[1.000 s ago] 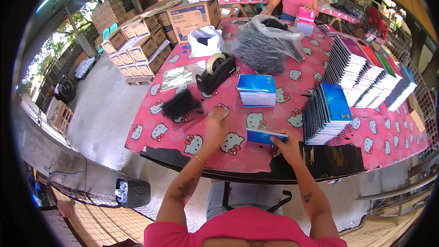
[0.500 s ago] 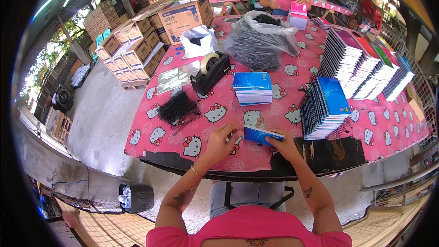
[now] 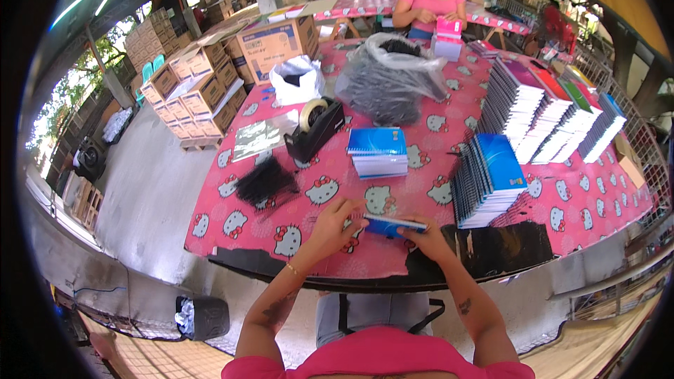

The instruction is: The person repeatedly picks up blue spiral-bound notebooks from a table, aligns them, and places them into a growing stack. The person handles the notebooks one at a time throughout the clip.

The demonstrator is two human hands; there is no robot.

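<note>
My right hand (image 3: 425,237) grips a small blue notebook (image 3: 390,226) by its right end, thumb on top, just above the table near its front edge. At the notebook's left end my left hand (image 3: 337,229) has its fingers drawn together in a pinch; what is between them is too small to make out. Beyond the hands stands a stack of blue-covered notebooks (image 3: 379,154). To the left lies a heap of black spiral coils (image 3: 266,182). A taller stack of blue spiral notebooks (image 3: 495,175) rises on the right.
Behind the coils are a black tape dispenser (image 3: 309,135), a clear plastic sheet (image 3: 261,137), a white bag (image 3: 298,83) and a large clear bag of black coils (image 3: 390,84). Purple, red and green notebook stacks (image 3: 516,109) fill the right. Across the table a person (image 3: 432,3) handles pink notebooks.
The notebook has tipped flatter, showing less of its cover. My left fingers have come in against its left end. The whole view has shifted slightly.
</note>
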